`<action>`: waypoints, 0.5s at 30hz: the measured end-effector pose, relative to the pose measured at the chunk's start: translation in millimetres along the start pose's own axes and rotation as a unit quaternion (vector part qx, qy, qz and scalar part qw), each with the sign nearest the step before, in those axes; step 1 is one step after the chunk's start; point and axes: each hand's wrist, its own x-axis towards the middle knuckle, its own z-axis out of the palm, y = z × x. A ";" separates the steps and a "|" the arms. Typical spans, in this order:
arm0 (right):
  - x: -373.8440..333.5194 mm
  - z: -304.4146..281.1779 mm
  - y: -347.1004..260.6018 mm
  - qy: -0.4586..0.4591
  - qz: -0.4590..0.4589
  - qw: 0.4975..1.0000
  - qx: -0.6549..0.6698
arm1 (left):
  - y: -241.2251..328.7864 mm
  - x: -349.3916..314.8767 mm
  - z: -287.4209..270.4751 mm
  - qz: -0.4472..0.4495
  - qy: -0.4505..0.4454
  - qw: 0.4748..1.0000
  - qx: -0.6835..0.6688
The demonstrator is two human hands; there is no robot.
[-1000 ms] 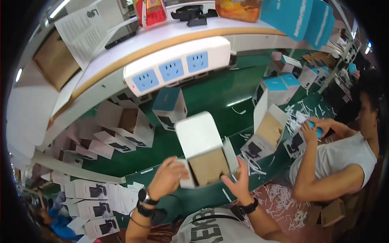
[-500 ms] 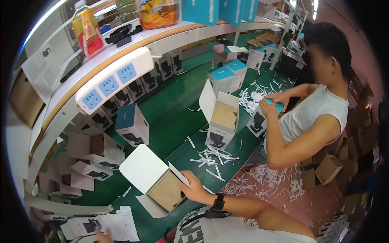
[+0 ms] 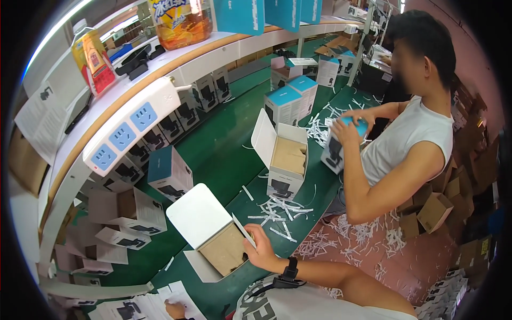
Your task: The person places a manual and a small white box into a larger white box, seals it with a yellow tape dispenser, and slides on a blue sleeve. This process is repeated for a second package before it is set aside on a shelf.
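Note:
My right hand [image 3: 261, 248] grips the side flap of an open white carton [image 3: 207, 273], thumb inside and fingers outside. Brown cardboard [image 3: 224, 249] fills the carton, whose lid [image 3: 195, 218] is folded back. At the bottom edge, my left hand [image 3: 175, 309] is over a spread of printed leaflets [image 3: 128, 308], its fingers bent and closed on a white leaflet [image 3: 180, 293]. Part of that hand is cut off by the frame's edge.
Another open carton [image 3: 286, 178] stands ahead, beside paper shreds [image 3: 280, 213]. A closed teal-topped box [image 3: 169, 173] and open cartons [image 3: 128, 208] are at left. A co-worker [image 3: 408, 133] at right handles a teal-topped box [image 3: 333, 152]. A power strip [image 3: 130, 125] hangs from the shelf.
My left hand has moved right across the leaflets, onto the white sheets. My right hand keeps its hold on the carton. The view has shifted slightly, and the co-worker's box has tilted.

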 end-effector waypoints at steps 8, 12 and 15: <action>0.7 -15.6 11.4 0.015 0.007 1.000 -0.005 | 95.7 -24.4 29.0 -0.098 -0.018 0.976 0.194; -1.7 -3.2 10.3 -0.007 -0.018 1.000 -0.011 | 52.1 -25.2 9.6 -0.063 0.037 0.997 0.033; -8.5 -2.3 19.6 -0.031 -0.008 0.999 -0.004 | 40.8 -44.9 1.9 -0.088 0.034 0.966 -0.239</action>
